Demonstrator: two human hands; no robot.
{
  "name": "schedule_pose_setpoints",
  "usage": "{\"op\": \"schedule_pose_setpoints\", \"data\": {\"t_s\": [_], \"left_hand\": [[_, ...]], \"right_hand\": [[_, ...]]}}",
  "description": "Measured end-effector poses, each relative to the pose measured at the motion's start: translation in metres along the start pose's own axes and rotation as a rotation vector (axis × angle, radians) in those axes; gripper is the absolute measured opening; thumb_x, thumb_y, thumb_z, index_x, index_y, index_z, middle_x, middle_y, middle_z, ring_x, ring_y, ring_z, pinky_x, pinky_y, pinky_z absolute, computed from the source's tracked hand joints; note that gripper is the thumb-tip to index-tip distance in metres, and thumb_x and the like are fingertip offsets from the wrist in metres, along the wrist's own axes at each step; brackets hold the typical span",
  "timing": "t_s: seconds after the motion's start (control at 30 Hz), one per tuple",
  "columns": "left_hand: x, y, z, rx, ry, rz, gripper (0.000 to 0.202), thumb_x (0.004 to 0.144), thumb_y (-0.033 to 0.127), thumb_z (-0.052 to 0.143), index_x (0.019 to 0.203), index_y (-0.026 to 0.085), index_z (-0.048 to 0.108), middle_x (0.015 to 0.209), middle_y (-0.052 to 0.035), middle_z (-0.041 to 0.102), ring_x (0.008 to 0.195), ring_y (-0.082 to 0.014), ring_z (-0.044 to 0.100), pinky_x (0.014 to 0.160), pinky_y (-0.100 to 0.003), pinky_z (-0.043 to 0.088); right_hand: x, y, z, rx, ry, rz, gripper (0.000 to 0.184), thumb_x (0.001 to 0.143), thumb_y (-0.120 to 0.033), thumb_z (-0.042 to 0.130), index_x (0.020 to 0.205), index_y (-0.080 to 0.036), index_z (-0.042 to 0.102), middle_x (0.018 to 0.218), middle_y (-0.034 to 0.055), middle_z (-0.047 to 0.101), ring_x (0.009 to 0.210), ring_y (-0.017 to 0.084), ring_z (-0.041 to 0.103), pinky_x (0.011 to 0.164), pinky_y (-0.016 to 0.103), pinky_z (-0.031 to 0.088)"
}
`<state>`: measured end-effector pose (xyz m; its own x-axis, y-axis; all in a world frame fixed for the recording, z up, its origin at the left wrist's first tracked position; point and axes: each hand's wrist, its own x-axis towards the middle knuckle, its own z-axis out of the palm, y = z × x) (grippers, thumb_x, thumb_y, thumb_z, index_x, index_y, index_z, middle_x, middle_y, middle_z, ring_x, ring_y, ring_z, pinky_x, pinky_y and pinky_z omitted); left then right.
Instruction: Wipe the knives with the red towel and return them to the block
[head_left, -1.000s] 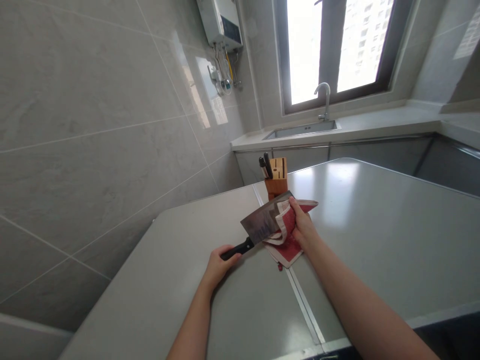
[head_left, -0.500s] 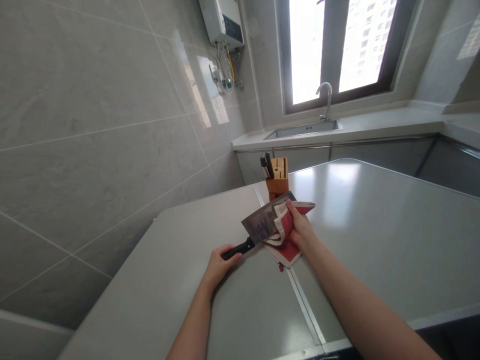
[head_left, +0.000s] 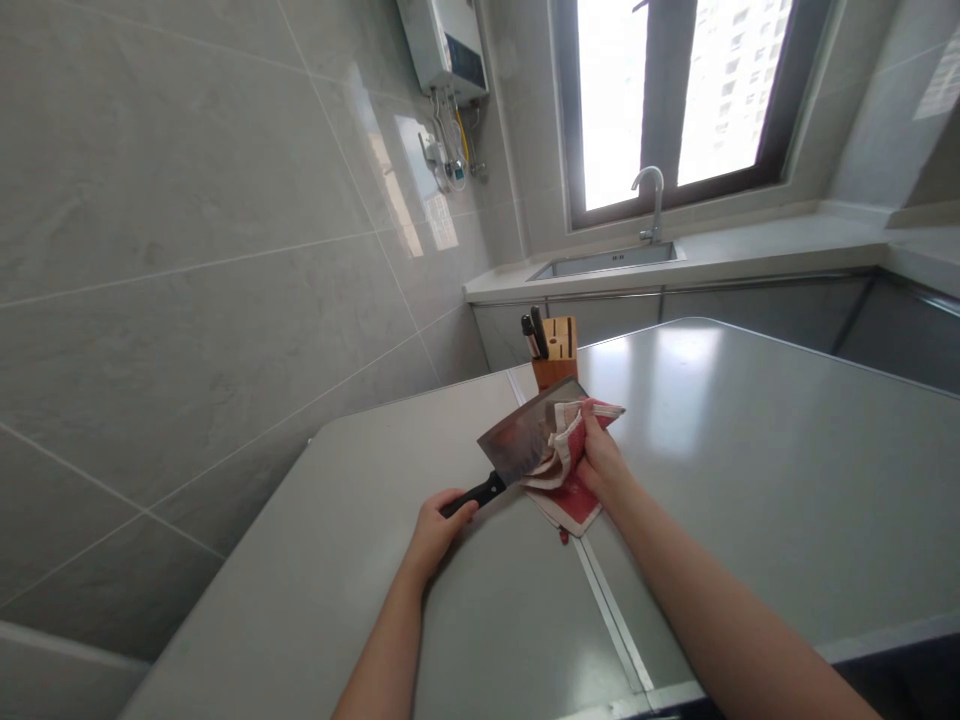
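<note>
My left hand (head_left: 439,532) grips the black handle (head_left: 474,494) of a Chinese cleaver. Its broad steel blade (head_left: 521,437) slants up and to the right, and its far end reaches into the cloth. My right hand (head_left: 602,465) holds a bunched red and white kitchen cloth (head_left: 571,497) against the blade, covering part of it. The lower edge of the cloth hangs near the grey table top (head_left: 750,480). Both hands are above the table.
Just beyond the blade stands a wooden knife block (head_left: 553,350) with dark knife handles. Farther off are a steel sink (head_left: 606,261) with a curved faucet (head_left: 651,205) under a window (head_left: 675,100). A wall-mounted water heater (head_left: 442,45) hangs on the tiled wall.
The cleaver blade has turned to show more of its flat face. The cloth is bunched tighter in my right hand, which has shifted slightly down the blade.
</note>
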<state>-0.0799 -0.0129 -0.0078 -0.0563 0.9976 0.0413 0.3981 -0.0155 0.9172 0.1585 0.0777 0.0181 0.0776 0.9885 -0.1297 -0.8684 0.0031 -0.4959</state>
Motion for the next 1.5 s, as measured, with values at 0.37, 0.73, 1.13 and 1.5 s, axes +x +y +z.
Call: {"op": "schedule_pose_setpoints", "data": {"t_s": [0.37, 0.73, 1.13, 1.5], "left_hand": [[-0.001, 0.003, 0.002, -0.021, -0.013, 0.002, 0.041, 0.067, 0.048, 0.063, 0.083, 0.01, 0.065, 0.059, -0.0005, 0.055, 0.047, -0.0077, 0.039, 0.044, -0.019, 0.028], [-0.001, 0.005, 0.002, -0.007, 0.017, 0.016, 0.044, 0.067, 0.05, 0.062, 0.085, 0.011, 0.067, 0.059, -0.0007, 0.056, 0.047, -0.0085, 0.04, 0.046, -0.02, 0.028], [-0.001, 0.004, 0.001, 0.022, -0.013, 0.034, 0.039, 0.068, 0.048, 0.062, 0.08, 0.011, 0.065, 0.059, -0.0004, 0.056, 0.047, -0.0083, 0.041, 0.046, -0.02, 0.029], [-0.001, 0.006, 0.001, -0.003, -0.049, 0.031, 0.036, 0.069, 0.047, 0.061, 0.076, 0.011, 0.064, 0.058, 0.0002, 0.055, 0.045, -0.0076, 0.041, 0.044, -0.019, 0.029]], "right_hand": [[-0.013, 0.019, 0.001, -0.094, -0.132, 0.091, 0.037, 0.063, -0.037, 0.074, 0.091, -0.02, 0.057, 0.089, 0.0044, 0.071, 0.08, 0.02, 0.068, 0.07, 0.032, 0.058], [-0.022, 0.031, -0.001, -0.199, -0.207, 0.125, 0.035, 0.062, -0.035, 0.074, 0.089, -0.02, 0.058, 0.081, 0.0012, 0.07, 0.073, 0.016, 0.067, 0.066, 0.027, 0.056], [-0.03, 0.044, -0.006, -0.437, -0.231, 0.071, 0.029, 0.059, -0.029, 0.075, 0.082, -0.018, 0.062, 0.082, 0.0024, 0.07, 0.071, 0.016, 0.065, 0.067, 0.026, 0.053], [-0.031, 0.045, -0.01, -0.59, -0.321, 0.059, 0.032, 0.055, -0.027, 0.077, 0.081, -0.016, 0.063, 0.078, 0.0035, 0.069, 0.073, 0.016, 0.064, 0.07, 0.027, 0.052]]}}
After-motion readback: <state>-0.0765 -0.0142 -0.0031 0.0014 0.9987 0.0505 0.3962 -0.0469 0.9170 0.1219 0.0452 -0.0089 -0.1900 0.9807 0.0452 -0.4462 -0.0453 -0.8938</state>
